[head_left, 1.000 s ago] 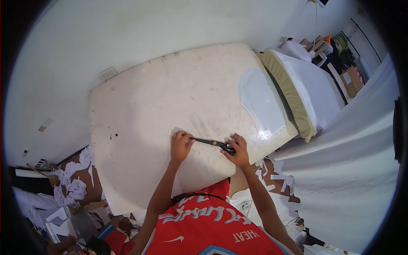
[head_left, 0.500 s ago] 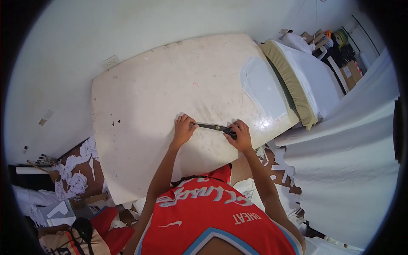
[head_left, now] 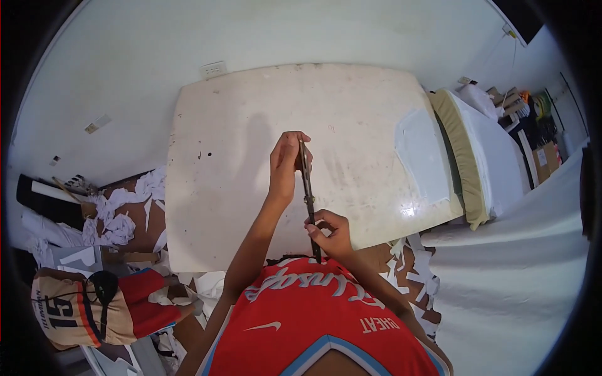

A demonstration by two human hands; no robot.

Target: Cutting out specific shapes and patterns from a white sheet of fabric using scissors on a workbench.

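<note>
Dark scissors [head_left: 308,199] with a brass-coloured pivot run lengthwise between my hands, seen nearly edge-on over the table's near half. My left hand [head_left: 288,160] pinches the blades near the tip, at the far end. Nearer to me, the fingers of my right hand [head_left: 332,230] grip the black handles, whose lower end reaches close to my red jersey. The blades look closed together. Beneath my hands lies a pale, scuffed tabletop [head_left: 238,175]. On its right part rests a flat white pattern-like sheet [head_left: 420,150] with a curved edge.
A stack of white sheets with a tan folded cloth [head_left: 464,163] stands at the table's right. White scraps [head_left: 135,194] cover the floor on the left, more on the right. A tan and red garment [head_left: 125,301] lies at lower left. A white curtain [head_left: 501,269] hangs at right.
The scissors have turned from lying crosswise to pointing away from me. My left hand moved farther out, my right hand nearer to my body. The view has shifted.
</note>
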